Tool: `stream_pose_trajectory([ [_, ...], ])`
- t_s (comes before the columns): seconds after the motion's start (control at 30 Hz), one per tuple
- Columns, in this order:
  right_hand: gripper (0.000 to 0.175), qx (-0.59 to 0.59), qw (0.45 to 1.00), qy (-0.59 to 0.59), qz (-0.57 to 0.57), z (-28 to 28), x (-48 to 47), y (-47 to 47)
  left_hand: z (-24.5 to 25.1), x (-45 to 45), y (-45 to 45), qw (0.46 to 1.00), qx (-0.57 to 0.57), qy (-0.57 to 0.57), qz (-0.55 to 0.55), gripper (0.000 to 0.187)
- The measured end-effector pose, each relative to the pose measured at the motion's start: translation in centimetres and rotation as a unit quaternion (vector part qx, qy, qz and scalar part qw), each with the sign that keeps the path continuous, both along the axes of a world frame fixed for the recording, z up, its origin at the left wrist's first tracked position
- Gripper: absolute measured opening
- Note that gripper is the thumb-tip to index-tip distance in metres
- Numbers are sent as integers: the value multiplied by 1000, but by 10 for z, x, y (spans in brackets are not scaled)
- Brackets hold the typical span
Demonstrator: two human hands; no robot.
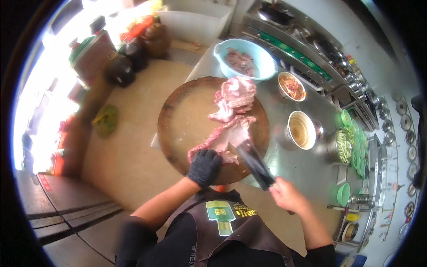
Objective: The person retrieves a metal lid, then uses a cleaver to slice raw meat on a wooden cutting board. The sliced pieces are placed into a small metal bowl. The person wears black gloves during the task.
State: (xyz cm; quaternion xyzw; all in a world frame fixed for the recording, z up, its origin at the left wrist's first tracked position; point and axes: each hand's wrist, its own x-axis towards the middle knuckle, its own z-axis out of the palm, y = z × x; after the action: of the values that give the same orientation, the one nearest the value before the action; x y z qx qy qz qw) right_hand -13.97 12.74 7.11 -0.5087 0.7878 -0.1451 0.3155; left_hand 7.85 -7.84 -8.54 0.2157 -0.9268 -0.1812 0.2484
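A round wooden chopping block (186,110) lies before me with raw meat on it. My left hand (205,168), in a dark knit glove, presses on the lower left end of a flat, spread piece of raw meat (230,135). My bare right hand (288,195) grips the handle of a cleaver (255,163); its blurred blade points up and left, its tip at the right edge of that piece. Just above, a thicker heap of raw meat (237,95) rests near the block's far right edge. Whether the blade touches the meat or stands over it, I cannot tell.
Beyond the block stands a light blue basin (267,68) with meat pieces. On the steel table (277,126) to the right are a bowl of sliced food (292,86), a bowl of liquid (302,130) and a metal pot of cut green vegetables (343,147). Dark jars (120,71) stand at upper left.
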Motion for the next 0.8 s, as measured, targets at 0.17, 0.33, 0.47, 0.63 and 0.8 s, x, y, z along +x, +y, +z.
stream_pose_trajectory([
  [0.17, 23, 34, 998, -4, -60, 5, -29, 37, 28, 26, -24, 999, 16, 36, 27, 9],
  [0.33, 24, 48, 998, -32, -30, 13, -17, 24, 43, 36, -23, 999, 16, 7, 27, 12],
  [0.47, 23, 35, 996, -78, -21, -3, -4, 5, 36, 33, -10, 984, 72, -119, -108, 23],
  [0.63, 20, 16, 996, -19, -85, -10, -27, 4, 31, 22, -17, 998, 55, -25, -16, 40],
  [0.8, 20, -11, 993, 14, -115, 6, -37, 9, 35, 6, -8, 998, -33, 2, 60, 42],
])
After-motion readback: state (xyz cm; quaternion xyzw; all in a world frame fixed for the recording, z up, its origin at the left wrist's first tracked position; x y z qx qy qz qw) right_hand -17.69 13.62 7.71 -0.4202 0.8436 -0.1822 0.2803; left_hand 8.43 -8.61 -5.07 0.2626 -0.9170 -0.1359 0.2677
